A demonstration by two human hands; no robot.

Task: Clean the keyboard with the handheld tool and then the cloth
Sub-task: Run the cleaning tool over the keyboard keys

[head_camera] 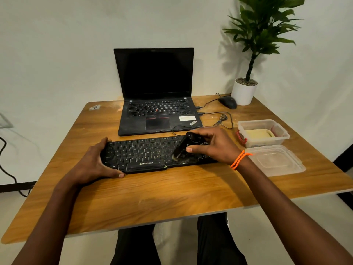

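Down at the keyboard (152,154), both hands are busy. The right hand (212,146) has its fingers and thumb curled round a black handheld tool (184,147), tilted so its lower end touches the keys on the keyboard's right half, where pale dust lies. An orange cord bracelet (239,159) circles that wrist. The left hand (97,160) grips the keyboard's left end, fingers over the far edge and thumb along the near one. The keyboard lies flat on a wooden worktop (172,194) (scuffed and dusty toward its far side). Behind the keyboard stands an open laptop (155,92) with a dark screen. Right of the keyboard sits a clear plastic container (264,132) holding a folded yellow cloth (257,133), with its lid (277,160) just beside it. Farther behind, a wired mouse (228,102) and a potted plant (245,88) stand against the plain pale wall.
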